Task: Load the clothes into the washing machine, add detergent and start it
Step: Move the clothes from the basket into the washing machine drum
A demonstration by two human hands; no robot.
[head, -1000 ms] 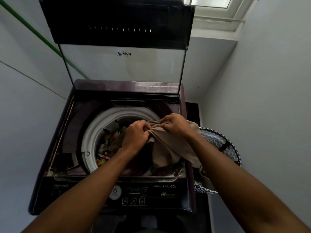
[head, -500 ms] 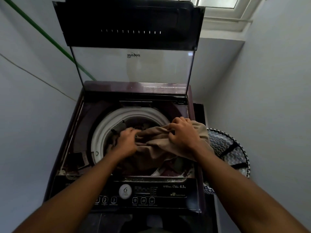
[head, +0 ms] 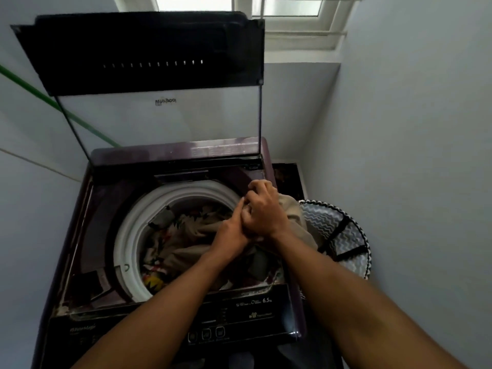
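Since half a second ago, when my hands were spread apart across the beige garment point(head: 295, 217), they have closed together at the 2 o'clock edge of the drum rim point(head: 133, 235). My right hand point(head: 263, 211) now lies over my left hand point(head: 234, 230), both sets of fingers curled into the cloth. I judge the garment is being bunched for pushing down; loading is not yet complete, and detergent and start remain. The garment trails over the right side of the washing machine point(head: 239, 312) toward the laundry basket point(head: 343, 235) at 3 o'clock. Printed clothes point(head: 183, 233) already lie in the drum. Both forearms reach forward from 6 o'clock, wrists nearly touching. The lid point(head: 138, 49) stands raised.
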